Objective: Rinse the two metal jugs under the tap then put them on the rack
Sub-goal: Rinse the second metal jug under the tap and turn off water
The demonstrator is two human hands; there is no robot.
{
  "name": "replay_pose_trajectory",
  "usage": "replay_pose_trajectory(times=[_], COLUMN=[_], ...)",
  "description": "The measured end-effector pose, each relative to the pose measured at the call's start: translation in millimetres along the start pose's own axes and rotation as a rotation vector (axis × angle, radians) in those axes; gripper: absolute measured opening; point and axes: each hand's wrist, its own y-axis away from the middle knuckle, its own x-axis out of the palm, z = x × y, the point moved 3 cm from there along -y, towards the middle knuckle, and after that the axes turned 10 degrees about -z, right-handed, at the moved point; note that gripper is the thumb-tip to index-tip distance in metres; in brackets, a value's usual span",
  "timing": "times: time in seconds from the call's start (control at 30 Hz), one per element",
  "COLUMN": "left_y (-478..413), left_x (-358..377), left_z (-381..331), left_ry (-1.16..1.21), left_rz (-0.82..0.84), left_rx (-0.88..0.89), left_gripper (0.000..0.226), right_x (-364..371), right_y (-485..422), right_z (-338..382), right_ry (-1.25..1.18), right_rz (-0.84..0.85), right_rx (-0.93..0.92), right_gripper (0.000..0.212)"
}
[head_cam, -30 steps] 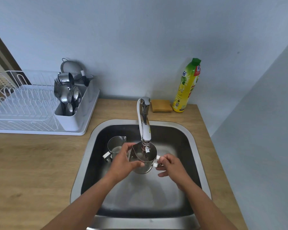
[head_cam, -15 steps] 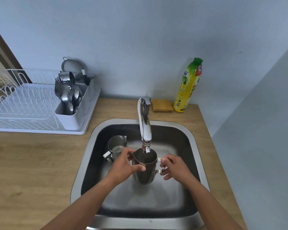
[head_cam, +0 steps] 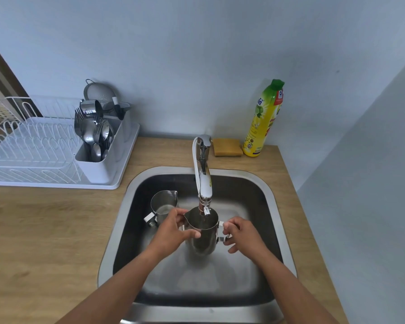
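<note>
Holding one jug (head_cam: pixel 201 239) upright under the tap (head_cam: pixel 204 176), I have both hands on it over the sink (head_cam: pixel 117 232). My left hand (head_cam: pixel 173 232) wraps the jug's left side by the spout, fingers curled behind the wall and thumb pressed across the front just below the rim. My right hand (head_cam: pixel 242 235) pinches the handle on the jug's right side, fingers bent round it. The tap's nozzle sits right at the jug's open mouth; I cannot tell whether water is running. The second jug (head_cam: pixel 163 204) stands upright in the sink, just left of my left hand. The rack (head_cam: pixel 33 148) sits on the counter (head_cam: pixel 45 230) well to the left, with cutlery (head_cam: pixel 96 134) in its holder (head_cam: pixel 98 169). A sponge (head_cam: pixel 227 147) and a bottle (head_cam: pixel 264 120) stand behind the sink by the wall.
</note>
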Motion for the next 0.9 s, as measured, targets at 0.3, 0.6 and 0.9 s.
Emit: replay_pose_trajectory(times=[0.3, 0.6, 0.9], left_y=[6, 10, 11], left_x=[2, 2, -6], left_z=[8, 9, 13], left_ry=[0.093, 0.039, 0.007], left_rz=[0.027, 0.083, 0.059], left_rx=[-0.218, -0.369, -0.424], left_gripper=[0.044, 0.049, 0.054], right_x=[9, 14, 18], right_y=[9, 10, 7], right_z=[4, 8, -2], right_ry=[0.033, 0.149, 0.132], right_rz=[0.069, 0.124, 0.111], right_rx=[0.127, 0.209, 0.279], right_gripper=[0.025, 0.033, 0.035])
